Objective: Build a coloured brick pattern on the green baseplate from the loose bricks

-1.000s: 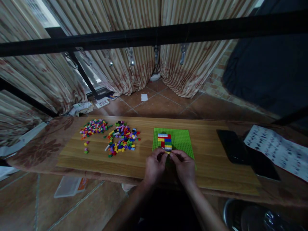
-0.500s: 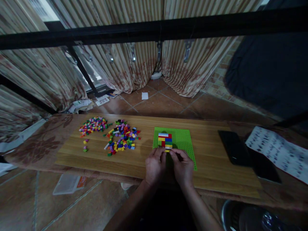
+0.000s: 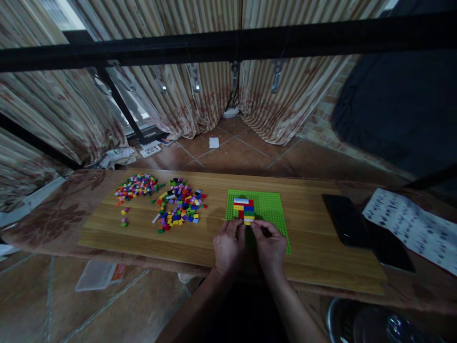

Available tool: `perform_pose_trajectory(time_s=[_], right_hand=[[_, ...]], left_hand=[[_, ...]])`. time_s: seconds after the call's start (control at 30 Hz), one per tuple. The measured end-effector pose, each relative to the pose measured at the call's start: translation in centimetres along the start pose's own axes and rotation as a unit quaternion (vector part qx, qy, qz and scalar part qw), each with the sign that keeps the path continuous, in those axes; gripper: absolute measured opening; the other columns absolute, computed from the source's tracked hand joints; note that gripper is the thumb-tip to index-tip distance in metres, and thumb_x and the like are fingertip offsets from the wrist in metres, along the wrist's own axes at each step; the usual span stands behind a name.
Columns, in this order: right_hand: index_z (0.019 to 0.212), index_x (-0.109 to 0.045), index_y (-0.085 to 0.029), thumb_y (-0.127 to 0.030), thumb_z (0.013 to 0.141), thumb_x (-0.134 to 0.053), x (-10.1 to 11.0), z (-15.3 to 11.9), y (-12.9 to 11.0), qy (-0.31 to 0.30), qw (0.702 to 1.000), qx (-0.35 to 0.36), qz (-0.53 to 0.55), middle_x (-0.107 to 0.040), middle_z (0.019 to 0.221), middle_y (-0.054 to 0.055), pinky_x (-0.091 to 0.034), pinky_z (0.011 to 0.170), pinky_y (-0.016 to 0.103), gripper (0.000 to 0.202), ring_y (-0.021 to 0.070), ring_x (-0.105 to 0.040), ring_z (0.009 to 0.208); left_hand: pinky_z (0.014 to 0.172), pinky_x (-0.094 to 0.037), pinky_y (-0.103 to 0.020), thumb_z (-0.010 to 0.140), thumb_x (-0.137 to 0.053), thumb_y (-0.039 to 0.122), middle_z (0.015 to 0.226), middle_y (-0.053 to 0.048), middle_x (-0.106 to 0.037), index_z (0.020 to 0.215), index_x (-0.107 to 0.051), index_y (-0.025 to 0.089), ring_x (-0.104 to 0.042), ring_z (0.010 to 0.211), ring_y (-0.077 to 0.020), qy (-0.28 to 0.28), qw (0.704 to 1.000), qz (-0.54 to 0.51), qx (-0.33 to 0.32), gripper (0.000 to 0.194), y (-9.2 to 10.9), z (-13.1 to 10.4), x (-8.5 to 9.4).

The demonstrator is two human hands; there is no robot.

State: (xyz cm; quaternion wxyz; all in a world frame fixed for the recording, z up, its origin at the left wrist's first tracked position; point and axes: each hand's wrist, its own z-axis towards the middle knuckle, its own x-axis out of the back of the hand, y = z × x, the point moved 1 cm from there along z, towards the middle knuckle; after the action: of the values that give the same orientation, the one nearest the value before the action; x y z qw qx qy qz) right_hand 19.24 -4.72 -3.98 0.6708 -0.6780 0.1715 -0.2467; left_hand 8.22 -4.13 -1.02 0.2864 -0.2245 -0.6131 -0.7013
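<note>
Yellow piece appears to have shifted slightly fwd since the prev. frame, now close up to the near end of the brick block; both hands have moved only a little with it.

Hands: left hand in a fingertip pinch at the yellow piece's L end; right hand likewise at its R end. Neither is open. Exact contact partly hidden by fingers; whether the piece is fully seated, can't tell from where I stand.

Location: brick block lies on the L half of the green baseplate, itself on the wooden board. Loose bricks in two piles to the L: far pile and near pile. Dark flat device and printed sheet well off to the R.

Handling (my judgement): prob. hard plastic; v. light, stiff, smooth, hence a bit slippery. Not fragile singly, but joints may part under sideways load. Rec. hold: short ends, thumb + index, studs left free; press straight, no twisting.
</note>
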Motion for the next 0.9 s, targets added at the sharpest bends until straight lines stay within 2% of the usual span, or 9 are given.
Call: perform_pose_trajectory(time_s=[0.2,0.57,0.77,0.9], right_hand=[[0.082,-0.07,-0.017,-0.041,0.069,-0.07,0.0,0.5,-0.6,-0.004,1.0,-0.027,-0.001,-0.07,0.072,0.003,-0.049,0.063,0.029,0.028,0.0157,-0.061,0.064],[0.079,-0.069,-0.016,-0.039,0.056,-0.078,0.0,1.7,-0.7,-0.033,0.993,-0.103,0.048,-0.07,0.071,0.003,-0.047,0.06,0.028,0.034,0.0157,-0.061,0.063],[0.081,-0.069,-0.015,-0.043,0.053,-0.08,0.3,1.6,-1.3,-0.055,0.987,-0.141,0.06,-0.067,0.067,0.002,-0.043,0.051,0.025,0.041,0.0128,-0.057,0.055],[0.083,-0.069,-0.016,-0.045,0.056,-0.08,1.6,1.5,-1.7,-0.02,0.987,-0.135,0.09,-0.067,0.072,0.002,-0.04,0.049,0.022,0.041,0.0097,-0.053,0.055]], left_hand=[[0.069,-0.046,-0.025,0.09,-0.05,0.03,0.09,-0.004,-0.071,0.091,-0.068,0.022,-0.066,0.079,-0.017,-0.021,0.999,0.024,0.017,0.02,0.6,0.6,0.4],[0.059,-0.04,-0.024,0.084,-0.056,0.028,0.075,-0.004,-0.073,0.076,-0.071,0.022,-0.064,0.065,-0.0162,-0.023,0.993,0.031,0.112,0.018,1.9,1.7,0.2],[0.062,-0.042,-0.024,0.086,-0.055,0.027,0.076,-0.004,-0.073,0.077,-0.071,0.023,-0.066,0.069,-0.0164,-0.029,0.995,0.005,0.093,0.019,1.6,1.6,0.2],[0.066,-0.045,-0.025,0.089,-0.051,0.03,0.084,-0.004,-0.073,0.086,-0.071,0.022,-0.067,0.075,-0.0166,-0.016,0.998,-0.016,0.064,0.021,0.8,0.9,1.6]])
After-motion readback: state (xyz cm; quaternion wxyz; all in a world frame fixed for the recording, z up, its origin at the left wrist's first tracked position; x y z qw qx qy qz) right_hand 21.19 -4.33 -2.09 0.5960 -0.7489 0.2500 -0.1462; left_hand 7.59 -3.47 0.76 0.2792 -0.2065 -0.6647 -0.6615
